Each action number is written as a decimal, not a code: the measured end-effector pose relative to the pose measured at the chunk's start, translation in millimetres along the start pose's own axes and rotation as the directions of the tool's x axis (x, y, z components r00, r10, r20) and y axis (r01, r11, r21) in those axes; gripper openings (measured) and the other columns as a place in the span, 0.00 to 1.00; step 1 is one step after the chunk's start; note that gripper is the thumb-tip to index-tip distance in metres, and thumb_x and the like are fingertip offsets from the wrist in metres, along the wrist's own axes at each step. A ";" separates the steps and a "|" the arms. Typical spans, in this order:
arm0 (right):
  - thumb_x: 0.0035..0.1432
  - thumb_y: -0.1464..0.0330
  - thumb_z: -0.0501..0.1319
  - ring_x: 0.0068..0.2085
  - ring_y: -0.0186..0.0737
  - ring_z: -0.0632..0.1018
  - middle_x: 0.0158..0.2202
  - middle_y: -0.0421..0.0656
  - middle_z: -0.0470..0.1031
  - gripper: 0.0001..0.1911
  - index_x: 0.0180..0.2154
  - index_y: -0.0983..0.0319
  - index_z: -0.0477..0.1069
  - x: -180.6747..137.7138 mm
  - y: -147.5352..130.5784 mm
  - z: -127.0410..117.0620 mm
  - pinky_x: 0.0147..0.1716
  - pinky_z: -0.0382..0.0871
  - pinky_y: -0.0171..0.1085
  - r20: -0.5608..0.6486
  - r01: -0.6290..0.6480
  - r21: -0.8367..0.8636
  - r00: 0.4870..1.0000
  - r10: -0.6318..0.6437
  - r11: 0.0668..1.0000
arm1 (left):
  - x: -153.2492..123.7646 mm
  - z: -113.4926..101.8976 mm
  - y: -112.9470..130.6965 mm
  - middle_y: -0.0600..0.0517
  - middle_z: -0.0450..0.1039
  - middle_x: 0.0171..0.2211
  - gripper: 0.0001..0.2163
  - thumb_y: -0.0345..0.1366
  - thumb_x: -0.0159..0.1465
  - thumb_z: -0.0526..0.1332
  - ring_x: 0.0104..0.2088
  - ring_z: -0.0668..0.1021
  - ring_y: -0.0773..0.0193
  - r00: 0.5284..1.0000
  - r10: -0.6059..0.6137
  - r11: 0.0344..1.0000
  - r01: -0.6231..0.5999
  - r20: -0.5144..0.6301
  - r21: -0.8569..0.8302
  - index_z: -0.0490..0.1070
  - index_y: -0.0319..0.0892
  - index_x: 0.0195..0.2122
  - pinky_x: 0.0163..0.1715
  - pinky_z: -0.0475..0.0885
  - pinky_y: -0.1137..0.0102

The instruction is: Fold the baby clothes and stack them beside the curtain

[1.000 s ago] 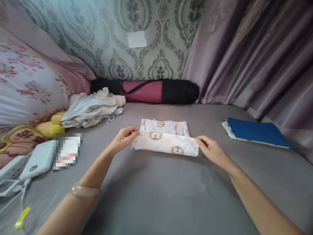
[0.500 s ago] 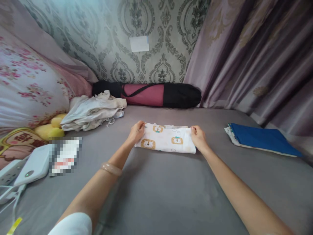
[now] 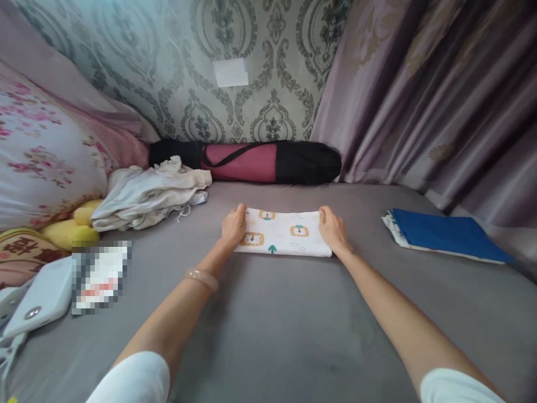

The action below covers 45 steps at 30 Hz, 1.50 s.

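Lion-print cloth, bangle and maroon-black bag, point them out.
Lion-print cloth (image 3: pixel 282 233), head view: middle of top face.
Bangle (image 3: pixel 202 277), head view: its visible band.
Maroon-black bag (image 3: pixel 247 167), head view: maroon middle section.

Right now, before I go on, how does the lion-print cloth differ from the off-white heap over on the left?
The lion-print cloth is folded into a neat rectangle, while the off-white heap lies crumpled. The lion-print cloth carries tan and green figures; the off-white heap looks mostly plain. The left hand and right hand hold the lion-print cloth at its sides, but neither touches the off-white heap. Both are pale fabric.
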State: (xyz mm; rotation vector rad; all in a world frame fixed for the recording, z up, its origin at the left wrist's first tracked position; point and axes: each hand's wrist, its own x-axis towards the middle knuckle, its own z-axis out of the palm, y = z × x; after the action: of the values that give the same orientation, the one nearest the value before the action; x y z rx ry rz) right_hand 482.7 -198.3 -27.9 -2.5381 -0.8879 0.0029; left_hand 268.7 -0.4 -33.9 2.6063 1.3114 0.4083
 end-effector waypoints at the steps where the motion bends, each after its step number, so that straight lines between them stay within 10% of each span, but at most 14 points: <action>1: 0.69 0.59 0.41 0.38 0.46 0.76 0.38 0.49 0.76 0.22 0.53 0.58 0.67 1.4 -0.2 1.0 0.35 0.63 0.39 -0.001 -0.001 -0.007 1.000 0.001 1.000 | 1.1 1.2 -0.1 0.44 0.74 0.40 0.17 0.40 0.71 0.40 0.38 0.77 0.57 1.000 -0.008 1.000 0.008 0.004 0.006 0.64 0.46 0.51 0.35 0.64 0.68; 10: 0.65 0.57 0.50 0.44 0.51 0.77 0.42 0.55 0.76 0.21 0.50 0.66 0.66 15.3 4.8 10.2 0.39 0.69 0.42 0.049 -0.155 0.106 0.987 0.151 0.982 | 7.7 4.0 -10.0 0.40 0.75 0.41 0.16 0.44 0.67 0.52 0.40 0.77 0.56 0.983 -0.184 0.963 0.181 0.006 -0.198 0.63 0.39 0.50 0.38 0.67 0.68; 14: 0.67 0.57 0.48 0.29 0.38 0.78 0.39 0.51 0.78 0.21 0.49 0.65 0.66 7.8 21.1 -3.6 0.23 0.68 0.33 0.184 -0.272 0.362 0.958 0.218 0.891 | 0.3 -6.5 -30.0 0.43 0.75 0.37 0.20 0.47 0.61 0.58 0.31 0.77 0.60 0.926 -0.342 0.831 0.379 0.162 -0.409 0.66 0.37 0.47 0.31 0.69 0.69; 19: 0.66 0.56 0.49 0.18 0.28 0.69 0.27 0.44 0.76 0.21 0.36 0.65 0.71 -32.9 41.7 -23.6 0.14 0.55 0.28 0.295 -0.267 0.385 0.943 0.156 0.883 | -37.4 -26.3 -52.1 0.49 0.73 0.28 0.20 0.51 0.54 0.60 0.24 0.72 0.66 0.922 -0.240 0.736 0.376 0.302 -0.562 0.71 0.37 0.36 0.22 0.64 0.74; 45: 0.59 0.70 0.57 0.11 0.24 0.60 0.15 0.35 0.67 0.11 0.24 0.62 0.64 -82.2 28.7 -26.2 0.10 0.47 0.27 0.498 -0.440 0.469 0.848 0.181 0.766 | -73.5 -33.6 -55.6 0.56 0.63 0.15 0.15 0.48 0.51 0.63 0.19 0.66 0.69 0.916 -0.189 0.866 0.325 0.354 -0.380 0.73 0.39 0.24 0.20 0.56 0.73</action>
State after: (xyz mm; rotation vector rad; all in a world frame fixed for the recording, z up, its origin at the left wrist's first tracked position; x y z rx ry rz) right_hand 438.4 -277.6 -27.9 -2.0880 -0.4695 0.8430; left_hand 174.0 -25.3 -30.0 1.9951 1.2681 0.2059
